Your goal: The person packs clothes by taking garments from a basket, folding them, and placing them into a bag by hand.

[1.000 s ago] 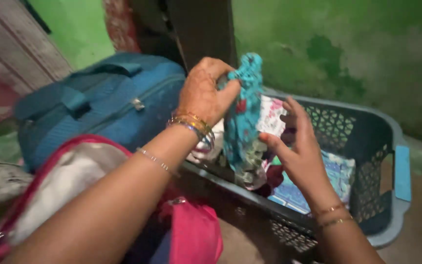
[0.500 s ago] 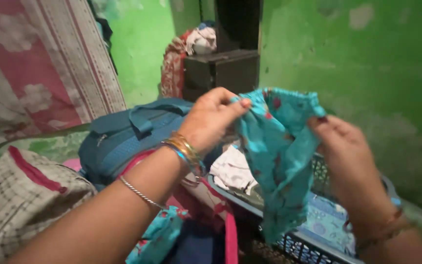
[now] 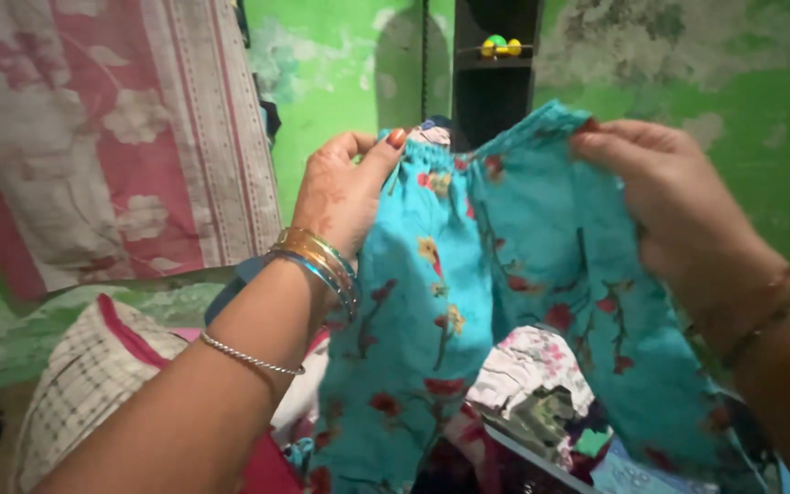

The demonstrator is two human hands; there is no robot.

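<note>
Both hands are raised at mid-frame, apart. The left hand (image 3: 345,192) pinches one end of the waistband of the turquoise floral cotton trousers (image 3: 468,302), the right hand (image 3: 678,206) grips the other, legs hanging toward the bottom edge.

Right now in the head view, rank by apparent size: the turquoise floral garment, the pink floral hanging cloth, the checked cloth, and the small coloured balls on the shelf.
1. Turquoise floral garment, though held nearest the camera, so unsure against the next
2. Pink floral hanging cloth
3. Checked cloth
4. Coloured balls
</note>
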